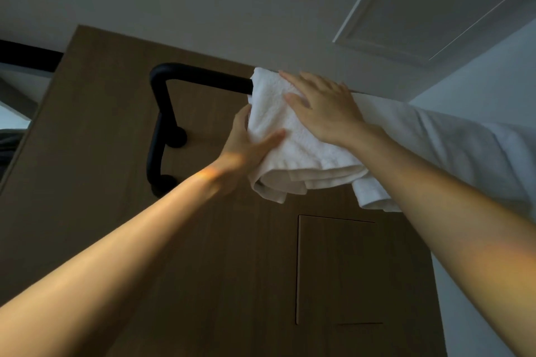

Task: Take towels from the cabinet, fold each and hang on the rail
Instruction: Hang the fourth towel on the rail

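White folded terry towel (290,136): draped over black tubular metal rail (203,78), just right of the rail's left bend, folded edges hanging low, long axis running down from the rail. Left hand (243,145): pinching the towel's left edge, thumb across the front, fingers behind. Right hand (324,107): flat on the upper front face near the rail, fingers straight, slightly spread, pressing not gripping. Towel right of the left fingers, under the right palm; right hand nearer the rail. Likely step: squaring the hang, probably a tug at the left edge next. Second white towel (435,139) touching on the right, rail hidden there. Brown wood-grain wall panel (101,139) behind.
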The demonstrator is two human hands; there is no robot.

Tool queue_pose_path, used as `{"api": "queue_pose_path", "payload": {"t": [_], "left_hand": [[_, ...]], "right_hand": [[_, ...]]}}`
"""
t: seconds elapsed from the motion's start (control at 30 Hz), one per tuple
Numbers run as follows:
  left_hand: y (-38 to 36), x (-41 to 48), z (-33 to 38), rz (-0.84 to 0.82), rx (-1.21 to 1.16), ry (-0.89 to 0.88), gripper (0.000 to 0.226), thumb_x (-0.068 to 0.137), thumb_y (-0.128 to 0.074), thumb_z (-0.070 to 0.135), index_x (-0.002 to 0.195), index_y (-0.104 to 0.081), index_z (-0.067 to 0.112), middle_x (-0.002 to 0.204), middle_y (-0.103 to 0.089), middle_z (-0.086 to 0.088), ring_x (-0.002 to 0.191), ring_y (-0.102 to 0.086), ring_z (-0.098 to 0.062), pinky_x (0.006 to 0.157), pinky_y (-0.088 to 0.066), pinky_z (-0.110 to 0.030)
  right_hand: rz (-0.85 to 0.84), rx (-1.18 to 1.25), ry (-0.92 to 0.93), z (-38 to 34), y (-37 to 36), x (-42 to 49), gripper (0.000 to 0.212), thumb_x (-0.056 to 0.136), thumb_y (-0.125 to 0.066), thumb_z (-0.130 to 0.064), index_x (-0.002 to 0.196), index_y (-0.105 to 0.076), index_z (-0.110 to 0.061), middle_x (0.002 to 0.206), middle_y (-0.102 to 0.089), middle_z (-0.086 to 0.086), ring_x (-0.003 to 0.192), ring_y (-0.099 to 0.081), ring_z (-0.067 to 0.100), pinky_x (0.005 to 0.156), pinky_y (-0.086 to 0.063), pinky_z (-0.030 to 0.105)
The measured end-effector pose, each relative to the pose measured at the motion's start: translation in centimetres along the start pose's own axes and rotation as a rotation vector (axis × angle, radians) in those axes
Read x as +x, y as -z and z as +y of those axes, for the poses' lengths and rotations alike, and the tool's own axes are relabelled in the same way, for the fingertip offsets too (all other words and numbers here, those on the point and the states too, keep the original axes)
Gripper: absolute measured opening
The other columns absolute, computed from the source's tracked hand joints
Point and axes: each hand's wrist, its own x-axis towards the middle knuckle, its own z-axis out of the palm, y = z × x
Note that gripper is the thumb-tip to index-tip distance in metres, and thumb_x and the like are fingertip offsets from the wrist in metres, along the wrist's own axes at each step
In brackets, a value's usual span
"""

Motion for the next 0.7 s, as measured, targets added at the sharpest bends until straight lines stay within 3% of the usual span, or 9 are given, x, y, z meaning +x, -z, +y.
{"api": "queue_pose_path", "payload": {"t": [0.1, 0.17, 0.3, 0.37, 0.57, 0.7], "left_hand": [[-0.1, 0.0, -0.3, 0.028, 0.005, -0.001, 0.077, 0.081, -0.073, 0.041, 0.143, -0.031, 0.025, 0.130, -0.051, 0.010, 0.109, -0.057, 0.000, 0.071, -0.051, -0.006], [0.0, -0.2, -0.5, 0.025, 0.017, 0.017, 0.077, 0.081, -0.072, 0.045, 0.143, -0.031, 0.027, 0.130, -0.052, 0.011, 0.107, -0.058, 0.001, 0.077, -0.053, -0.009], [0.4, -1.7, 0.2, 0.066, 0.031, 0.081, 0.069, 0.084, -0.067, 0.047, 0.142, -0.032, 0.032, 0.113, -0.058, 0.012, 0.085, -0.064, 0.005, 0.057, -0.048, -0.006], [0.8, -2.4, 0.6, 0.110, 0.067, 0.106, 0.071, 0.084, -0.064, 0.052, 0.144, -0.030, 0.034, 0.107, -0.058, 0.014, 0.084, -0.062, 0.002, 0.056, -0.046, -0.008], [2.6, -5.6, 1.7, 0.180, 0.239, 0.040, 0.064, 0.092, -0.054, 0.048, 0.148, -0.027, 0.032, 0.136, -0.049, 0.007, 0.115, -0.049, -0.006, 0.072, -0.035, -0.008], [3.5, -8.1, 3.0, 0.155, 0.357, -0.002, 0.055, 0.095, -0.049, 0.045, 0.146, -0.032, 0.033, 0.142, -0.047, 0.005, 0.126, -0.046, -0.011, 0.090, -0.036, -0.022]], "right_hand": [[0.027, -0.006, 0.002, 0.4, -0.6, -0.1, 0.049, 0.102, -0.023, -0.049, 0.150, -0.014, -0.046, 0.159, -0.022, -0.004, 0.146, -0.019, 0.020, 0.120, -0.008, 0.045], [0.008, 0.003, -0.012, 0.4, -0.5, -0.3, 0.050, 0.102, -0.023, -0.050, 0.150, -0.013, -0.046, 0.161, -0.016, -0.002, 0.148, -0.014, 0.020, 0.121, -0.006, 0.045], [0.002, 0.076, -0.042, -0.1, 0.7, -1.9, 0.050, 0.103, -0.030, -0.042, 0.152, -0.018, -0.041, 0.162, -0.014, 0.001, 0.148, -0.011, 0.020, 0.119, -0.006, 0.038], [0.029, 0.092, -0.038, -0.6, 1.2, -3.3, 0.050, 0.103, -0.034, -0.038, 0.152, -0.023, -0.037, 0.161, -0.018, 0.000, 0.148, -0.013, 0.018, 0.119, -0.009, 0.035], [0.030, 0.127, -0.046, -2.6, 2.3, -8.6, 0.049, 0.102, -0.037, -0.039, 0.150, -0.029, -0.037, 0.158, -0.026, -0.006, 0.146, -0.020, 0.015, 0.118, -0.016, 0.037], [0.025, 0.151, -0.045, -4.2, 3.4, -12.1, 0.048, 0.100, -0.036, -0.043, 0.147, -0.034, -0.037, 0.154, -0.032, -0.010, 0.142, -0.026, 0.012, 0.117, -0.022, 0.035]]}}
